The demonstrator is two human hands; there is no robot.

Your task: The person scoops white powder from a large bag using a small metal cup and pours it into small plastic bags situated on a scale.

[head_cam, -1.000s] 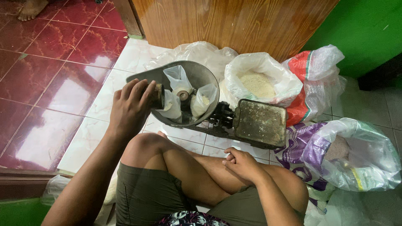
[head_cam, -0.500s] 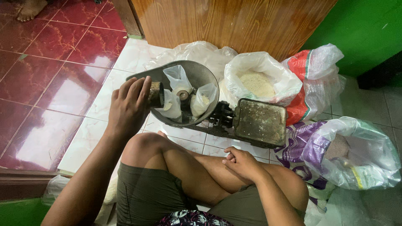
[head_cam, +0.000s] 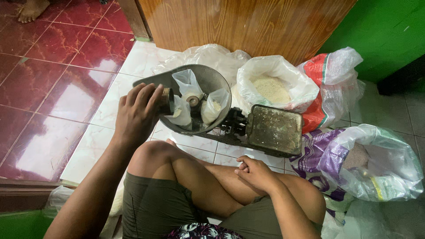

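Left hand [head_cam: 136, 114] grips what looks like a small dark metal weight [head_cam: 167, 101] at the scale pan [head_cam: 211, 79], beside small filled bags [head_cam: 211, 108]. Right hand [head_cam: 255, 171] rests loosely curled on the leg, holding nothing

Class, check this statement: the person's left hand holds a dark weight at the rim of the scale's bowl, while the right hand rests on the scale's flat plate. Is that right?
Not quite. In the head view the right hand rests on the person's crossed leg, short of the flat plate. The rest stands: the left hand holds the dark weight at the rim of the bowl.
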